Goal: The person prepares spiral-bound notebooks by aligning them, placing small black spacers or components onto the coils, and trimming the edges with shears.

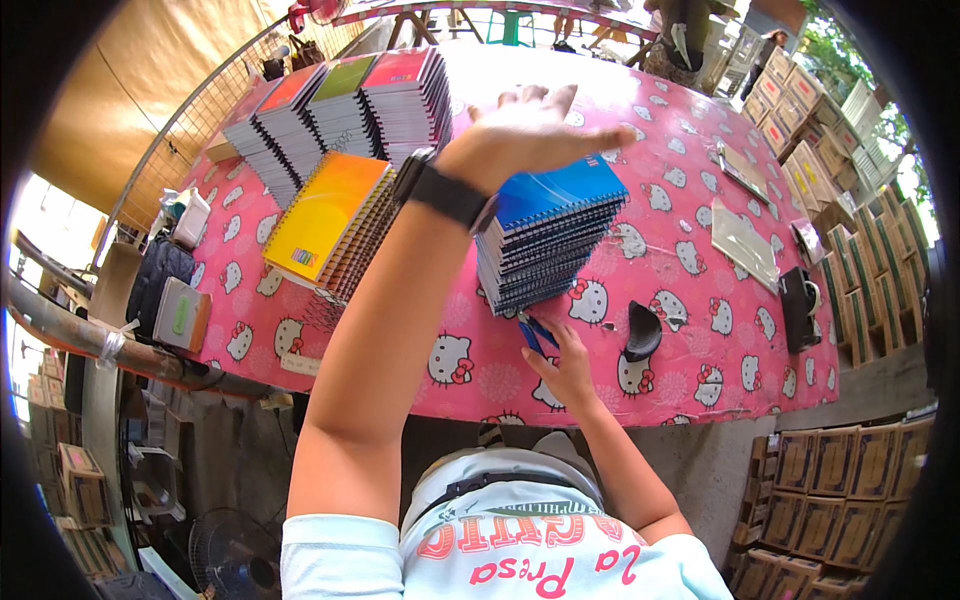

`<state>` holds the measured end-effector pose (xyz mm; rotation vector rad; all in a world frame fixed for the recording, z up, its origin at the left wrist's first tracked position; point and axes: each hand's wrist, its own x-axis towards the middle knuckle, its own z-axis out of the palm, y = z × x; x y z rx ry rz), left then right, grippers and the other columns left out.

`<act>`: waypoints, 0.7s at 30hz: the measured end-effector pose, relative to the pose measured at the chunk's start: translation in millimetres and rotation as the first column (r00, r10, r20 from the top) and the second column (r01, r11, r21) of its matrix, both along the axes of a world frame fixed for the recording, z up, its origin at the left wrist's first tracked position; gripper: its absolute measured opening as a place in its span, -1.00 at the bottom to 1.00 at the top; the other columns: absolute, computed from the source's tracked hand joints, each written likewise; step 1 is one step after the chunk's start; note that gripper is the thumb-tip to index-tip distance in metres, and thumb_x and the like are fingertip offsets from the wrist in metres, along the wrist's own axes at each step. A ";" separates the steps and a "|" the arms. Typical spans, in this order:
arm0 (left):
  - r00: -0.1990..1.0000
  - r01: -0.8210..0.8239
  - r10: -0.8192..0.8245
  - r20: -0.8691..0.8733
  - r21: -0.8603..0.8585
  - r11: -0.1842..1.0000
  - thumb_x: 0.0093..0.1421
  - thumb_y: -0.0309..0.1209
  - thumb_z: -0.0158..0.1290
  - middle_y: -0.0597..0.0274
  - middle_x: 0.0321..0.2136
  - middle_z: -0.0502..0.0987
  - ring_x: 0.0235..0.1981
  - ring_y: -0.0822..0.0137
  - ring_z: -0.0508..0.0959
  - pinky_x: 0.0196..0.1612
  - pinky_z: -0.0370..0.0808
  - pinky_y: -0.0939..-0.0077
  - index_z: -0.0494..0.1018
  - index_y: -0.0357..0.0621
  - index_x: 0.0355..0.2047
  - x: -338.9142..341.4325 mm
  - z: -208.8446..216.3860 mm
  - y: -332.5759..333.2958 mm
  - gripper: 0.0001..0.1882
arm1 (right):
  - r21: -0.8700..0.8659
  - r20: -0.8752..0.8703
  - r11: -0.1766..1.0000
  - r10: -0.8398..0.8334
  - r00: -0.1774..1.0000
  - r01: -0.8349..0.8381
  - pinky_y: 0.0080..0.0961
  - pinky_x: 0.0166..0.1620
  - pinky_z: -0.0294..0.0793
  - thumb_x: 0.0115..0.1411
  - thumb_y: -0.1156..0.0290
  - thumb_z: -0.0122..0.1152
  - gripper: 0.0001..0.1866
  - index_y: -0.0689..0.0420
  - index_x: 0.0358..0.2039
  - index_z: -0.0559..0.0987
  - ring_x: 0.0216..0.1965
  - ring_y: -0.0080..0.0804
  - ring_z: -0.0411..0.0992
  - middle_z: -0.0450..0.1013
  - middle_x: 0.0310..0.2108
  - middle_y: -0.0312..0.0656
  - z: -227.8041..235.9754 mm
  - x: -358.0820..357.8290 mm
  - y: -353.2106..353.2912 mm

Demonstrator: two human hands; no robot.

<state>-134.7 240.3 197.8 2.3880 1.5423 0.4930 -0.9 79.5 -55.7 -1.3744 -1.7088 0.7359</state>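
Note:
My left hand (535, 140) is stretched out with its fingers spread, above the far end of a stack of blue spiral notebooks (565, 195). Whether its palm touches the top cover I cannot tell. Low at the stack's near side, my right hand (568, 368) grips small pliers (536, 334) with blue handles. Their tip is close to the lowest notebooks. Left of my left forearm sits a stack of yellow spiral notebooks (330, 215). Behind it stand taller stacks of orange notebooks (291, 88), green notebooks (343, 78) and red notebooks (398, 68).
A pink patterned cloth (500, 385) covers the table. On its right lie a black curved piece (642, 332), a clear plastic packet (745, 245) and a black tape dispenser (800, 310). Cartons (840, 460) are piled beyond the right edge; a fan (232, 555) stands on the lower left.

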 end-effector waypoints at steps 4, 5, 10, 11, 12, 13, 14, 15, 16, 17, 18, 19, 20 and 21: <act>0.998 -0.049 0.045 -0.050 -0.095 0.994 0.08 0.43 -0.35 -0.20 0.04 0.37 0.13 -0.01 0.33 0.18 0.22 0.23 0.36 -0.28 0.05 27.3 -14.0 24.9 -0.03 | 0.208 0.190 0.978 -0.051 0.980 0.011 -0.21 -0.02 0.28 -0.05 0.27 0.32 -0.43 0.12 0.00 0.43 -0.02 -0.08 0.30 0.38 -0.08 -0.06 0.2 -3.6 -1.9; 0.995 -0.060 0.048 -0.089 -0.143 0.988 0.10 0.41 -0.37 -0.20 0.00 0.42 0.09 -0.02 0.39 0.14 0.27 0.22 0.42 -0.29 0.00 30.5 -25.7 30.1 -0.05 | 0.232 0.216 0.973 -0.064 0.974 0.012 -0.21 -0.03 0.29 -0.06 0.27 0.32 -0.43 0.12 0.01 0.42 -0.02 -0.08 0.31 0.38 -0.08 -0.07 -1.0 -5.2 -0.7; 0.996 -0.052 0.045 -0.075 -0.094 0.994 0.17 0.30 -0.33 -0.11 -0.21 0.55 -0.15 -0.01 0.55 -0.05 0.42 0.23 0.52 -0.23 -0.15 27.0 -39.6 27.8 -0.19 | 0.258 0.274 0.966 -0.104 0.956 0.031 -0.21 -0.04 0.28 -0.08 0.29 0.33 -0.40 0.12 0.02 0.41 -0.04 -0.09 0.32 0.38 -0.07 -0.08 -3.5 -9.4 1.4; 0.995 -0.063 0.054 -0.082 -0.103 0.993 0.16 0.30 -0.33 -0.12 -0.20 0.55 -0.14 -0.01 0.55 -0.04 0.42 0.24 0.52 -0.23 -0.15 26.0 -39.4 25.8 -0.19 | 0.276 0.260 0.961 -0.108 0.959 0.034 -0.21 -0.05 0.28 -0.09 0.29 0.33 -0.40 0.12 0.01 0.41 -0.04 -0.09 0.32 0.39 -0.07 -0.09 -3.6 -10.0 -0.8; 0.994 -0.073 0.063 -0.088 -0.112 0.991 0.16 0.31 -0.32 -0.12 -0.20 0.54 -0.14 -0.01 0.54 -0.04 0.41 0.24 0.52 -0.24 -0.14 26.1 -39.2 23.7 -0.18 | 0.294 0.246 0.955 -0.113 0.963 0.037 -0.20 -0.05 0.28 -0.09 0.30 0.33 -0.40 0.12 0.01 0.42 -0.05 -0.10 0.32 0.39 -0.08 -0.09 -4.3 -9.3 -3.9; 0.994 -0.080 0.070 -0.090 -0.118 0.990 0.15 0.31 -0.31 -0.13 -0.19 0.54 -0.13 -0.01 0.54 -0.04 0.41 0.24 0.52 -0.24 -0.14 27.3 -37.6 22.1 -0.18 | 0.315 0.237 0.948 -0.121 0.964 0.041 -0.20 -0.05 0.28 -0.10 0.30 0.33 -0.40 0.13 0.01 0.42 -0.05 -0.10 0.32 0.39 -0.08 -0.09 -4.3 -7.8 -5.2; 0.994 -0.078 0.069 -0.090 -0.107 0.991 0.15 0.31 -0.31 -0.13 -0.19 0.54 -0.13 0.00 0.54 -0.03 0.41 0.25 0.51 -0.25 -0.14 27.5 -36.6 21.3 -0.18 | 0.327 0.238 0.944 -0.122 0.964 0.039 -0.20 -0.05 0.28 -0.10 0.30 0.33 -0.40 0.13 0.00 0.42 -0.05 -0.10 0.32 0.39 -0.08 -0.09 -4.5 -7.7 -4.7; 0.994 -0.076 0.068 -0.091 -0.095 0.993 0.15 0.31 -0.31 -0.13 -0.18 0.54 -0.12 0.00 0.54 -0.03 0.41 0.25 0.51 -0.25 -0.13 27.7 -35.5 20.2 -0.18 | 0.338 0.238 0.940 -0.124 0.963 0.037 -0.20 -0.05 0.28 -0.10 0.30 0.33 -0.40 0.14 0.00 0.42 -0.05 -0.11 0.32 0.39 -0.08 -0.09 -4.6 -7.9 -3.5; 0.994 -0.072 0.064 -0.091 -0.085 0.994 0.15 0.31 -0.31 -0.14 -0.17 0.53 -0.12 0.00 0.54 -0.02 0.41 0.25 0.51 -0.26 -0.13 28.4 -35.6 19.7 -0.17 | 0.348 0.239 0.937 -0.127 0.963 0.037 -0.20 -0.05 0.28 -0.10 0.31 0.33 -0.40 0.14 0.00 0.42 -0.05 -0.11 0.32 0.39 -0.08 -0.09 -4.5 -7.9 -2.9; 0.994 -0.070 0.061 -0.089 -0.094 0.993 0.15 0.31 -0.31 -0.14 -0.16 0.53 -0.11 0.00 0.54 -0.02 0.41 0.25 0.50 -0.26 -0.12 28.9 -35.6 19.5 -0.17 | 0.338 0.248 0.941 -0.126 0.961 0.036 -0.20 -0.05 0.28 -0.10 0.31 0.34 -0.40 0.14 0.00 0.42 -0.04 -0.10 0.32 0.38 -0.07 -0.09 -4.5 -8.0 -2.4; 0.995 -0.067 0.058 -0.086 -0.104 0.992 0.15 0.30 -0.31 -0.14 -0.15 0.52 -0.11 0.00 0.53 -0.02 0.41 0.25 0.50 -0.26 -0.12 29.3 -35.4 19.4 -0.18 | 0.327 0.258 0.944 -0.124 0.958 0.035 -0.19 -0.05 0.28 -0.11 0.31 0.34 -0.40 0.14 0.00 0.42 -0.02 -0.10 0.31 0.37 -0.06 -0.08 -4.5 -8.3 -1.8; 0.995 -0.067 0.057 -0.086 -0.112 0.991 0.15 0.30 -0.31 -0.13 -0.14 0.52 -0.10 0.00 0.53 -0.01 0.41 0.25 0.50 -0.26 -0.11 28.9 -34.8 19.6 -0.18 | 0.318 0.264 0.948 -0.121 0.957 0.032 -0.19 -0.04 0.28 -0.11 0.31 0.34 -0.40 0.14 0.00 0.42 -0.01 -0.09 0.30 0.36 -0.05 -0.07 -4.0 -9.4 -0.4; 0.994 -0.070 0.061 -0.086 -0.114 0.991 0.15 0.30 -0.31 -0.13 -0.13 0.52 -0.10 0.00 0.53 -0.01 0.41 0.25 0.50 -0.25 -0.11 28.5 -34.7 19.3 -0.18 | 0.333 0.268 0.943 -0.123 0.956 0.028 -0.24 -0.07 0.31 -0.08 0.33 0.32 -0.44 0.15 -0.02 0.43 -0.06 -0.11 0.33 0.39 -0.09 -0.07 -3.1 -10.0 0.3; 0.994 -0.074 0.065 -0.086 -0.116 0.990 0.16 0.30 -0.31 -0.13 -0.13 0.51 -0.10 0.00 0.53 -0.01 0.41 0.25 0.50 -0.25 -0.11 28.1 -34.9 18.8 -0.18 | 0.348 0.272 0.937 -0.124 0.954 0.023 -0.28 -0.10 0.34 -0.05 0.35 0.31 -0.47 0.17 -0.03 0.43 -0.10 -0.12 0.37 0.41 -0.12 -0.07 -1.8 -10.4 0.5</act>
